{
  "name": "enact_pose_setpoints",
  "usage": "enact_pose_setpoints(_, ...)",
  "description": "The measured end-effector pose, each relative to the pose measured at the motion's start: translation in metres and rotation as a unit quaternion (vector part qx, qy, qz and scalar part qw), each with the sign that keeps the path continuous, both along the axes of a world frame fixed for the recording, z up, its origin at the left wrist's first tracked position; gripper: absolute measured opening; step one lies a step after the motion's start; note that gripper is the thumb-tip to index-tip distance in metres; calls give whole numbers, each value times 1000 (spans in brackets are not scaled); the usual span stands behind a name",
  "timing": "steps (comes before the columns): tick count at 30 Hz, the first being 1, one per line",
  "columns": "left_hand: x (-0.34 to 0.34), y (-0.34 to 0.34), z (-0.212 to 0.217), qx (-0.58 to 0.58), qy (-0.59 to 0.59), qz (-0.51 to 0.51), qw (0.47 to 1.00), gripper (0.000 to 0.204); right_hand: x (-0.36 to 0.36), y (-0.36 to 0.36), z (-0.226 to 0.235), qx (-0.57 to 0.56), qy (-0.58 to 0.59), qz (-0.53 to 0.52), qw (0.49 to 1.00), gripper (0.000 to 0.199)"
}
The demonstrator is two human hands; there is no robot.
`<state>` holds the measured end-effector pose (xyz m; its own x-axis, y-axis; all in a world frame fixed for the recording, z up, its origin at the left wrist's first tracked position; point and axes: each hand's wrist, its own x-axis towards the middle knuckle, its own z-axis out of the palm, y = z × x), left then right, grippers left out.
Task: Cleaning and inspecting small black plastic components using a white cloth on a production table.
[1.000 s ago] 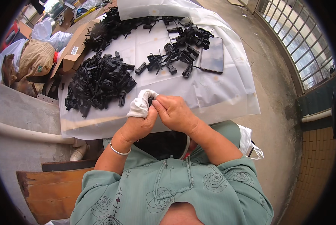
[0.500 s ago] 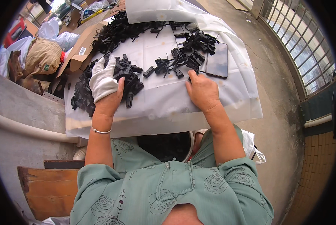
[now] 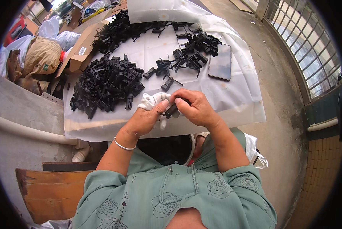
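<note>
Two hands meet over the near part of a sheeted table, working on one small black piece (image 3: pixel 172 111). The left hand (image 3: pixel 145 116) is partly curled, its thumb bare and its fingers in a white glove (image 3: pixel 152 100); it grips the piece's near end between thumb and gloved fingers. The right hand (image 3: pixel 197 109) is closed in a pinch, thumb against bent forefinger, on the piece's far end. The piece thus lies between the two hands, tilted and partly covered by the fingers; what the hidden right fingers hold besides cannot be told. A bangle (image 3: pixel 124 146) circles the left wrist.

Just ahead of the hands, on the white sheet (image 3: pixel 236 105), lies a loose piece (image 3: pixel 167 83) with a thin tail pointing right. Farther ahead is a cluster (image 3: pixel 197 47) of similar black parts, and to its right, ahead of the right hand, a phone (image 3: pixel 219 68) lies flat. To the left of the left hand and slightly ahead is a dense pile (image 3: pixel 106 84); beyond it, a second heap (image 3: pixel 115 32). A carton (image 3: pixel 81 53) stands past the pile, with a tan sack (image 3: pixel 43 57) farther left.

Below the hands, on the wearer's side of the table, is a dark tub, its pale rim (image 3: pixel 193 149) showing between the knees. Well to the left of and behind the left hand is a brown board (image 3: pixel 52 194), below a pale pipe (image 3: pixel 30 131). Far to the right of and ahead of the right hand is a barred window (image 3: pixel 300 42).
</note>
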<state>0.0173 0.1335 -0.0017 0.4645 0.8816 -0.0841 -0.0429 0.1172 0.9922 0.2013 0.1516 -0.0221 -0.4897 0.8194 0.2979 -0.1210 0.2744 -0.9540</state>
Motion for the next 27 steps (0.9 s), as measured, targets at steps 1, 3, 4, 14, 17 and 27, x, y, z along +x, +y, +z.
enact_pose_setpoints(1, 1, -3, 2, -62, -24, -14, 998, 23, 0, 1, 0, 11, -25, -36, 999, 9)
enact_pose_setpoints(3, 9, -10, -3, -66, -56, 6, 996, 22, -5, -1, 3, 66, -49, -92, 992, 5)
enact_pose_setpoints(4, 11, -11, -4, -68, -89, 28, 993, 21, -5, -2, 4, 66, -49, -91, 992, 5)
enact_pose_setpoints(14, 3, -15, -7, 15, -10, 61, 998, 25, -24, -18, -1, 198, -29, -244, 949, 15)
enact_pose_setpoints(17, 4, -18, -4, 34, -5, 77, 996, 24, -20, -14, 3, 44, -73, -210, 974, 16)
enact_pose_setpoints(27, 12, -15, -20, 228, 112, 185, 949, 24, -16, -13, 2, 119, -136, -112, 977, 24)
